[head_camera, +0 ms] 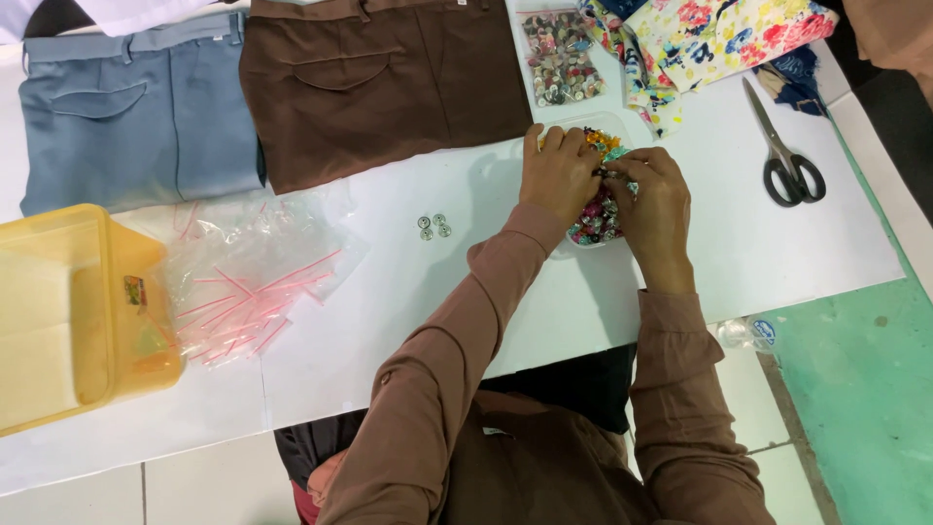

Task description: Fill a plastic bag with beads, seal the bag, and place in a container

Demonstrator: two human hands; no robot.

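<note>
My left hand and my right hand meet over a clear plastic tub heaped with small colourful buttons. The fingertips of both hands dig into the pile and pinch at buttons in its middle. Whether a button is held between the fingers is hidden. Three small silver buttons lie loose on the white table to the left of my left forearm.
Blue trousers and brown trousers lie along the far edge. A bag of mixed buttons and floral fabric sit behind the tub, black-handled scissors to the right. Small clear zip bags and a yellow plastic box are at left.
</note>
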